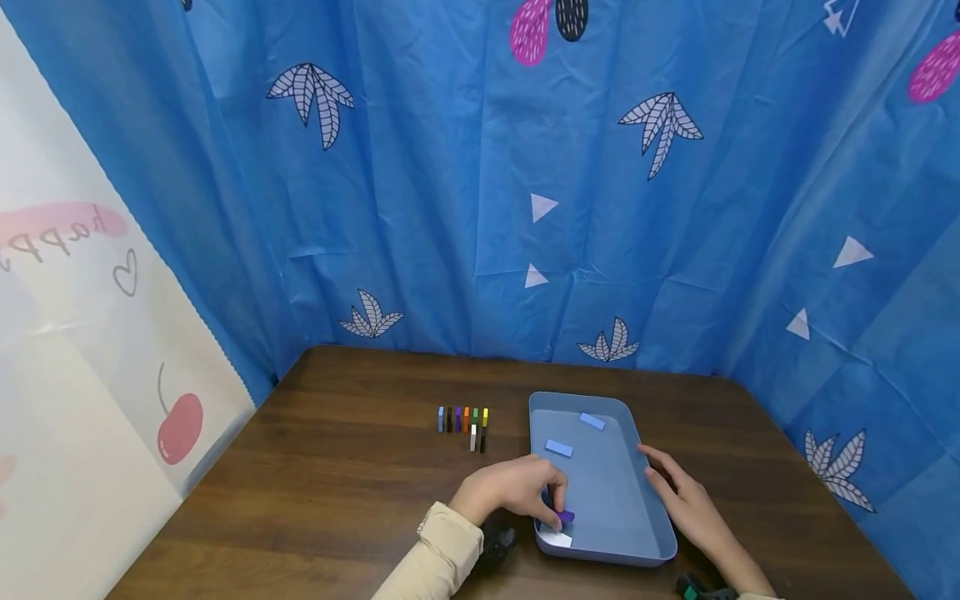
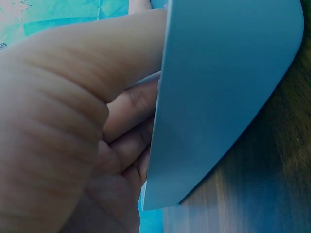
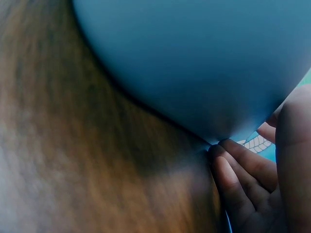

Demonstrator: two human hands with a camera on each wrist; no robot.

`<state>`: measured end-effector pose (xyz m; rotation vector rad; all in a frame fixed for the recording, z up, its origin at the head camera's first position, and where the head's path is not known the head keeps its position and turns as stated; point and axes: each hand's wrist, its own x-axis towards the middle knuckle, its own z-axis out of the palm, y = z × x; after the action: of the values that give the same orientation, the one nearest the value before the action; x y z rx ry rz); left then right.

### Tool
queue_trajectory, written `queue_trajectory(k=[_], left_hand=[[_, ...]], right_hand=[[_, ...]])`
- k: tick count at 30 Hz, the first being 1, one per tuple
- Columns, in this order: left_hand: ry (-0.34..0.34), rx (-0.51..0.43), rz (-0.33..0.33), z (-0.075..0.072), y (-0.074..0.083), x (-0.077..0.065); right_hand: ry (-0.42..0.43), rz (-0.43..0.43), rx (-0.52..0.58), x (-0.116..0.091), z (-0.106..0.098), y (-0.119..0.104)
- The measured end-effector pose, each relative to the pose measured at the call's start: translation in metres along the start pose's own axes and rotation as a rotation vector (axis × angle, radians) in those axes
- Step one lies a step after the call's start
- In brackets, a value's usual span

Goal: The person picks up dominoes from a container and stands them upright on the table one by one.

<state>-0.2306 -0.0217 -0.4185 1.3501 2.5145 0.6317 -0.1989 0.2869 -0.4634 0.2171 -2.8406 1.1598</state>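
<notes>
Head view: a purple block (image 1: pixel 568 517) is pinched in the left hand (image 1: pixel 513 486), at seven o'clock inside the blue tray (image 1: pixel 611 500), just beside a white piece (image 1: pixel 557 540). Two light-blue blocks (image 1: pixel 558 448) lie at ten and twelve. At three, the right hand (image 1: pixel 686 502) touches the tray's wall, fingers extended. Beyond, at ten, small coloured blocks (image 1: pixel 467 419) stand on the brown table (image 1: pixel 337 467).

Above the table (image 1: pixel 300 500), the head camera peers forward and down from well back, reaching the curtain (image 1: pixel 480 167); the two wrist cameras crowd the tray (image 1: pixel 607 483) from opposite sides, and all three views share it.
</notes>
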Motion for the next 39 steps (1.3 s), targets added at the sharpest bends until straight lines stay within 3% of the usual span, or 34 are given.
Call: queue_trajectory(k=[11, 20, 30, 39], left_hand=[[-0.022, -0.085, 0.008, 0.0031, -0.0002, 0.0011], [-0.034, -0.064, 0.012, 0.0024, -0.0008, 0.0042], [-0.052, -0.016, 0.045, 0.0030, -0.0012, 0.0038], [-0.037, -0.051, 0.042, 0.0016, -0.0031, 0.0035]], right_hand=[[0.002, 0.000, -0.004, -0.0044, -0.0003, -0.0004], [0.014, -0.028, -0.021, -0.0005, -0.0021, 0.0003], [-0.010, 0.000, -0.015, -0.0014, -0.0003, 0.0008], [0.005, -0.038, -0.030, 0.0035, -0.0007, -0.0012]])
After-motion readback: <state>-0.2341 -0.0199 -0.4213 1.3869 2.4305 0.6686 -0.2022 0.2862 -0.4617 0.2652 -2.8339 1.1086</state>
